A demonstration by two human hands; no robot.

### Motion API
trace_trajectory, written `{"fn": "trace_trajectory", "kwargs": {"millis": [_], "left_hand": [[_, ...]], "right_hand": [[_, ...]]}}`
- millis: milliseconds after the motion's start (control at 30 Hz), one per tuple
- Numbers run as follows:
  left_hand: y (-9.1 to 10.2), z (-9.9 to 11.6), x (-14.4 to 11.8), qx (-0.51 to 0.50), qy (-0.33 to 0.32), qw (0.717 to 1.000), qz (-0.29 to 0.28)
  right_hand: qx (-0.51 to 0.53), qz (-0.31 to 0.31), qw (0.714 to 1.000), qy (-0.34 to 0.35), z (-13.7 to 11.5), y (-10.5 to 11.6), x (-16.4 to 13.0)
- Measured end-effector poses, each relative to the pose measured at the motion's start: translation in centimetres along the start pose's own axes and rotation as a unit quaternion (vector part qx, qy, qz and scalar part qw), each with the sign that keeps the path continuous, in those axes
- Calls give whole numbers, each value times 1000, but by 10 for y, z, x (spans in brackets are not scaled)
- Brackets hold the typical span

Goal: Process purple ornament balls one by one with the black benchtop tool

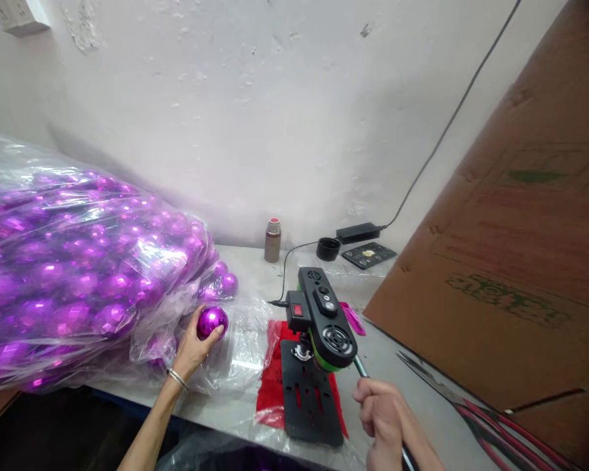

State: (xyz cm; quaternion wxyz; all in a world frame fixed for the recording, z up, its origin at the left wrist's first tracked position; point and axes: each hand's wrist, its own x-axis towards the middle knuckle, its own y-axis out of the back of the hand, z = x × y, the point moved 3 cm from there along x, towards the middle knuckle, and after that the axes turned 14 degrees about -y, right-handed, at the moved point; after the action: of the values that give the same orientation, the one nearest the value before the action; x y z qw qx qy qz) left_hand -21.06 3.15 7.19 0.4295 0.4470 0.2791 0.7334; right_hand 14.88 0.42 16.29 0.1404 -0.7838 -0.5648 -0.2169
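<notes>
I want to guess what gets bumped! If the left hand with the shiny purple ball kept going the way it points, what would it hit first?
Probably the clear plastic bag full of purple balls. The left hand points up and slightly right with its ball, and loose balls lie just beyond; depth is hard to judge.

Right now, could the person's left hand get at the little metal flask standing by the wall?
Probably, but not freely. The left hand is closed around a purple ball, so its grip is taken. The flask stands upright farther back on the white table, with bare tabletop in front of it and nothing blocking the way.
</notes>
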Motion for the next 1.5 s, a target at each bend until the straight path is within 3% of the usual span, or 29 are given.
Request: {"fn": "trace_trajectory", "kwargs": {"millis": [100, 233, 300, 367, 467, 533, 700, 800, 867, 967, 1067, 1267, 1500], "left_hand": [[-19, 21, -29, -104, -25, 994, 7], [-45, 58, -65, -107, -118, 985, -61], [-53, 71, -72, -145, -123, 978, -83], [-56, 75, -70, -223, -72, 969, -77], [-57, 74, -59, -344, 70, 935, -57], [-55, 75, -53, -373, 129, 915, -78], [-50, 90, -50, -360, 115, 909, -173], [-52, 101, -51, -418, 130, 890, -125], [-59, 111, -54, -490, 150, 855, -83], [-73, 128, -61, -546, 168, 817, -75], [-82, 143, -69, -529, 154, 831, -78], [-86, 156, -78, -420, 53, 901, -96], [-96, 155, -89, -375, -29, 923, -85]], "right_hand": [[-4, -2, 1000, 9, 0, 0, 0], [-5, -25, 999, 26, -2, 1, 1], [-16, -34, 999, 28, -2, 1, 1], [-23, -39, 998, 34, -3, 1, 1], [-18, -34, 998, 45, -5, 1, 1], [-11, -27, 998, 48, -8, 0, 2], [-2, -25, 999, 30, -27, -4, 15], [9, -29, 999, 33, -40, -6, 26], [5, -31, 999, 38, -46, -7, 30], [-1, -34, 998, 45, -48, -6, 31], [-4, -44, 998, 50, -47, -5, 30], [-8, -58, 997, 46, -38, -2, 23], [-6, -54, 998, 41, -41, -3, 25]]}}
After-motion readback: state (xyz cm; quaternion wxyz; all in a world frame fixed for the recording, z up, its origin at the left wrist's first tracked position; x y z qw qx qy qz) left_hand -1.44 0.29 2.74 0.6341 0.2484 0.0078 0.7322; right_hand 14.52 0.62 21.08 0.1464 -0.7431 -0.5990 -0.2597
